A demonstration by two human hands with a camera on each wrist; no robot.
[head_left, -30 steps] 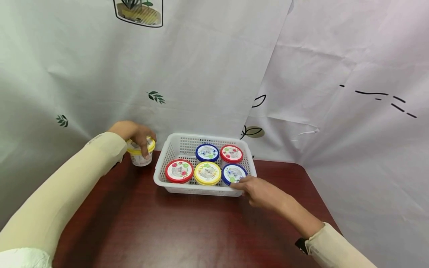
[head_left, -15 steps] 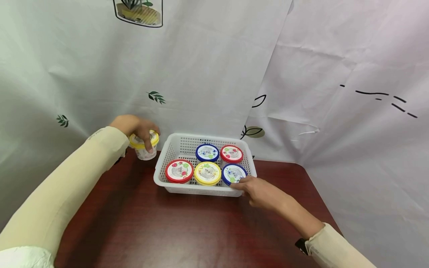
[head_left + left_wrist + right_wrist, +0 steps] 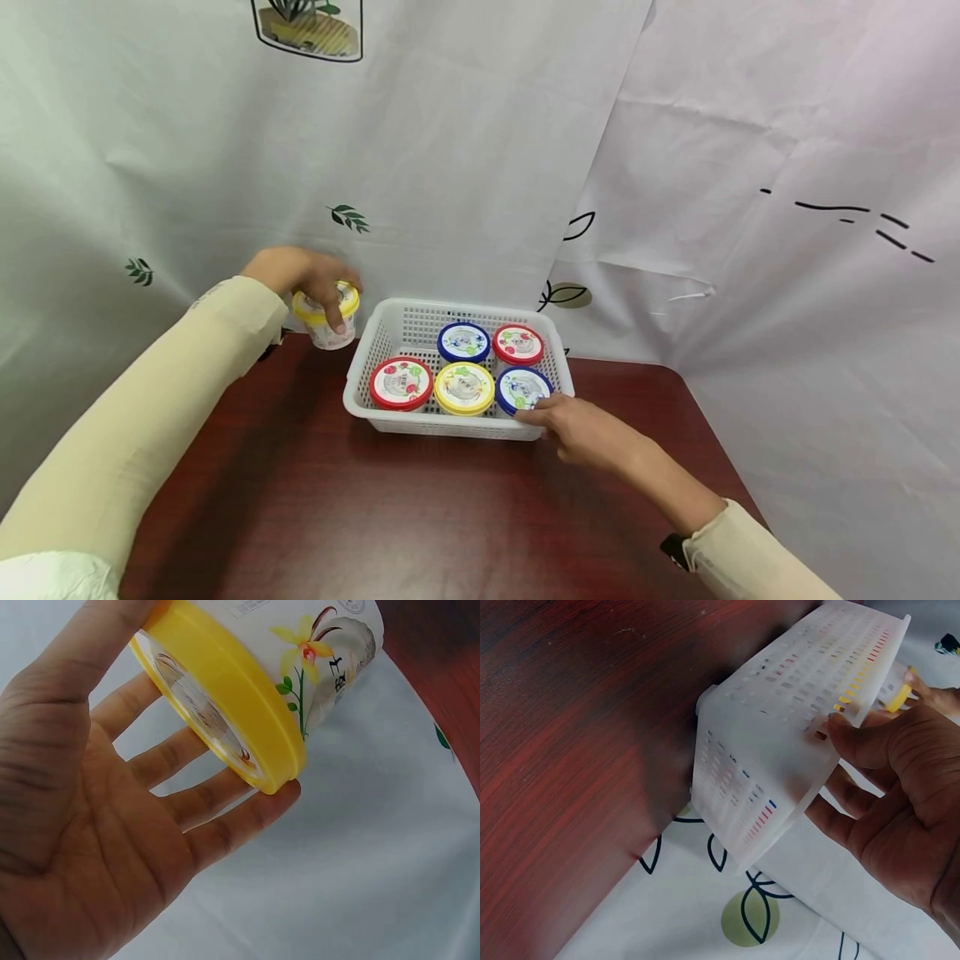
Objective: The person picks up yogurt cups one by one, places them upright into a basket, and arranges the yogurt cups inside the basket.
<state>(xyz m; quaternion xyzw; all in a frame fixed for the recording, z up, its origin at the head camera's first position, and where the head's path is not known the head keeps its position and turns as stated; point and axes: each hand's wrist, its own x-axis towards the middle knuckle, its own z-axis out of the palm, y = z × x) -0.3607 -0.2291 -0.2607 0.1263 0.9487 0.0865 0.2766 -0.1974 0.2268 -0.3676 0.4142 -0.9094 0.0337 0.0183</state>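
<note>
My left hand point(image 3: 303, 277) grips a small white tub point(image 3: 333, 335) with a yellow lid, held upright just left of the basket and near the back wall. In the left wrist view, the fingertips hook round the rim of the tub's yellow lid point(image 3: 247, 697), and a yellow flower is printed on its side. At the front right corner of the white perforated basket point(image 3: 442, 427), my right hand point(image 3: 588, 429) pinches the rim. The right wrist view has the thumb point(image 3: 859, 742) outside the basket wall and the other fingers over its inner side.
Inside the basket stand several lidded tubs: red point(image 3: 401, 383) front left, yellow point(image 3: 465, 388) front middle, blue point(image 3: 523, 390) front right, blue point(image 3: 464, 342) and red point(image 3: 518, 344) behind. A gap shows at back left. A patterned cloth point(image 3: 465, 167) hangs behind the dark red table point(image 3: 420, 517).
My left hand has raised the yellow-lidded tub and brought it slightly right, towards the basket. The right hand and the basket have stayed put.
</note>
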